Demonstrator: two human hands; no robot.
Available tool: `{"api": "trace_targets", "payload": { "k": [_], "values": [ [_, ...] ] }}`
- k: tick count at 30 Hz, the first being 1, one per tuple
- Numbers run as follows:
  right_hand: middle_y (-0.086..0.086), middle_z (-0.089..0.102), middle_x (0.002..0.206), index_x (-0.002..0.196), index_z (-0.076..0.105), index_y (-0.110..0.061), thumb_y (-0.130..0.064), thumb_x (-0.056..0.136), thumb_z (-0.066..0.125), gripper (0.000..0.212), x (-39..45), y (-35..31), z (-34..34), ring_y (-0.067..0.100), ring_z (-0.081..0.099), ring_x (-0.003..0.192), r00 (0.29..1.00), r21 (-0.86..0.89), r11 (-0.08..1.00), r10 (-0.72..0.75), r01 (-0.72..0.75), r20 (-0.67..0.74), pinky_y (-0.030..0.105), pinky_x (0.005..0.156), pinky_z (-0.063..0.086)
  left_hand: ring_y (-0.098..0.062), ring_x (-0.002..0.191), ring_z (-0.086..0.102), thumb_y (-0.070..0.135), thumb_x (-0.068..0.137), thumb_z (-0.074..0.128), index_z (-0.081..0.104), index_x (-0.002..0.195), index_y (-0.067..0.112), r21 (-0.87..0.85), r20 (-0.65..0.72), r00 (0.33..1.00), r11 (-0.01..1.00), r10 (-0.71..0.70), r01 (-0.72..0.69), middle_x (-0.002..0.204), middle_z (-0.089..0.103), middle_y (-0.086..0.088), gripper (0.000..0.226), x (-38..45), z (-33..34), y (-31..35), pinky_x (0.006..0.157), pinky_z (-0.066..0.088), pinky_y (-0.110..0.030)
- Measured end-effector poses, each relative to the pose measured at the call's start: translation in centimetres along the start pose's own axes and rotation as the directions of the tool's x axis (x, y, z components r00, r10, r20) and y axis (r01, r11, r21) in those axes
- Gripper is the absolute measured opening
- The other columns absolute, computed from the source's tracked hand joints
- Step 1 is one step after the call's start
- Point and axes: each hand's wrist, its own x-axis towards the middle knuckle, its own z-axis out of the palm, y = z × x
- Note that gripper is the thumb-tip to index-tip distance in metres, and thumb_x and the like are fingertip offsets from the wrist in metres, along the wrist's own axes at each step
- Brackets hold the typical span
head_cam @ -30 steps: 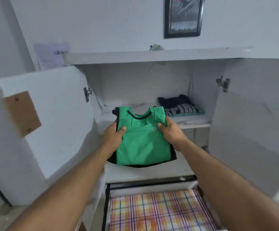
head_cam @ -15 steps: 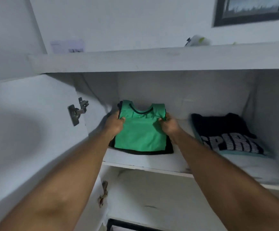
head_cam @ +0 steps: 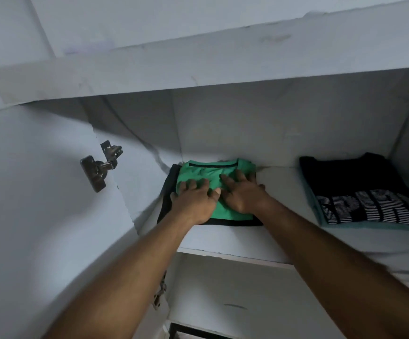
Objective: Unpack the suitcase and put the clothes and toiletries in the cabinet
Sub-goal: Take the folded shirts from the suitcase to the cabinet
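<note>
Two hands flat on green shirt (head_cam: 210,172), black shirt (head_cam: 359,187) rightward, hinge (head_cam: 99,171) left

Folded shirt stack (head_cam: 232,212) at shelf (head_cam: 271,245) left rear, lettered shirt (head_cam: 359,189) well right.

I see bare shelf (head_cam: 281,192) right of the green shirt (head_cam: 205,171), up to the dark printed shirt (head_cam: 359,189); the open door (head_cam: 52,192) crowds its left.

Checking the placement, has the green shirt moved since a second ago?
Yes. The green shirt went from in front of the cabinet onto its shelf, back-left, left of the black shirt.
</note>
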Motion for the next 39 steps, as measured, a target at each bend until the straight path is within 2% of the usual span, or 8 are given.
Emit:
{"api": "trace_targets", "payload": {
  "k": [4, 15, 19, 23, 28, 34, 36, 39],
  "values": [
    [0.003, -0.007, 0.174, 0.164, 0.005, -0.043, -0.067, 0.103, 0.022, 0.068, 1.7, -1.2, 1.1, 0.045, -0.009, 0.156, 1.0, 0.024, 0.999, 0.028, -0.027, -0.007, 0.073, 0.118, 0.008, -0.023, 0.159, -0.01, 0.071, 0.1, 0.015, 0.002, 0.162, 0.043, -0.061, 0.023, 0.999, 0.998, -0.026, 0.027, 0.173, -0.008, 0.004, 0.069, 2.3, 0.6, -3.0, 0.123, -0.001, -0.065],
    [0.007, -0.009, 0.174, 0.165, 0.005, -0.038, -0.068, 0.102, 0.018, 0.071, 1.9, -2.0, 1.5, 0.047, -0.01, 0.156, 0.998, 0.044, 0.997, 0.058, -0.057, -0.031, 0.072, 0.119, 0.005, -0.023, 0.159, 0.0, 0.07, 0.101, 0.02, 0.01, 0.163, 0.041, -0.056, -0.017, 1.0, 0.998, 0.013, -0.014, 0.174, 0.002, 0.002, 0.069, 2.8, 0.1, -4.0, 0.126, 0.007, -0.057],
    [0.008, 0.001, 0.174, 0.165, 0.013, -0.036, -0.071, 0.101, 0.021, 0.073, 0.0, -2.0, 2.0, 0.043, -0.006, 0.157, 0.996, 0.125, 0.992, 0.033, -0.022, -0.089, 0.068, 0.121, 0.008, -0.028, 0.158, 0.013, 0.065, 0.104, 0.022, 0.023, 0.163, 0.026, -0.113, -0.099, 0.995, 0.994, -0.018, 0.006, 0.171, 0.018, -0.011, 0.07, -0.1, 0.0, -3.2, 0.126, 0.017, -0.055],
    [0.013, 0.022, 0.166, 0.157, 0.034, -0.03, -0.066, 0.103, 0.029, 0.065, -4.0, -2.6, 2.7, 0.041, 0.017, 0.151, 0.982, 0.113, 0.993, -0.011, 0.032, -0.188, 0.065, 0.114, 0.022, -0.027, 0.154, 0.026, 0.054, 0.107, 0.034, 0.033, 0.16, 0.014, -0.237, -0.203, 0.979, 0.97, 0.011, -0.06, 0.165, 0.033, -0.014, 0.066, -5.9, 0.1, -2.6, 0.126, 0.021, -0.039],
    [0.014, 0.057, 0.139, 0.138, 0.058, -0.019, -0.056, 0.104, 0.038, 0.054, -11.1, -4.7, 4.2, 0.037, 0.047, 0.13, 0.912, 0.05, 0.993, -0.081, 0.11, -0.402, 0.052, 0.104, 0.037, -0.017, 0.143, 0.045, 0.041, 0.108, 0.048, 0.048, 0.153, 0.013, -0.511, -0.281, 0.959, 0.851, -0.03, -0.123, 0.156, 0.049, -0.006, 0.053, -14.6, 0.4, -2.9, 0.112, 0.026, -0.019],
    [0.009, 0.069, 0.122, 0.125, 0.068, -0.018, -0.051, 0.101, 0.042, 0.049, -20.9, -10.8, 6.5, 0.031, 0.059, 0.115, 0.844, 0.212, 0.901, -0.243, 0.379, -0.478, 0.043, 0.096, 0.047, -0.013, 0.094, 0.066, 0.037, 0.106, 0.052, 0.071, 0.103, 0.024, -0.797, -0.318, 0.928, 0.584, -0.194, -0.151, 0.102, 0.073, 0.0, 0.023, -27.8, 0.9, -5.5, 0.095, 0.056, -0.038],
    [0.006, 0.072, 0.11, 0.113, 0.07, -0.018, -0.054, 0.099, 0.037, 0.051, -24.9, -14.0, 8.4, 0.027, 0.064, 0.102, 0.835, 0.286, 0.848, -0.28, 0.446, -0.474, 0.037, 0.084, 0.049, -0.019, 0.096, 0.071, 0.039, 0.105, 0.052, 0.072, 0.098, 0.024, -0.869, -0.291, 0.92, 0.475, -0.262, -0.139, 0.103, 0.076, -0.007, 0.026, -33.0, 1.5, -7.1, 0.094, 0.058, -0.049],
    [0.0, 0.072, 0.091, 0.095, 0.068, -0.019, -0.052, 0.101, 0.037, 0.045, -31.8, -19.4, 12.3, 0.021, 0.064, 0.082, 0.826, 0.337, 0.79, -0.346, 0.512, -0.446, 0.03, 0.066, 0.039, -0.018, 0.108, 0.071, 0.038, 0.107, 0.051, 0.074, 0.115, 0.019, -0.92, -0.254, 0.901, 0.376, -0.352, -0.112, 0.114, 0.076, -0.004, 0.03, -42.1, 2.9, -10.3, 0.097, 0.058, -0.047]
  ]
}}
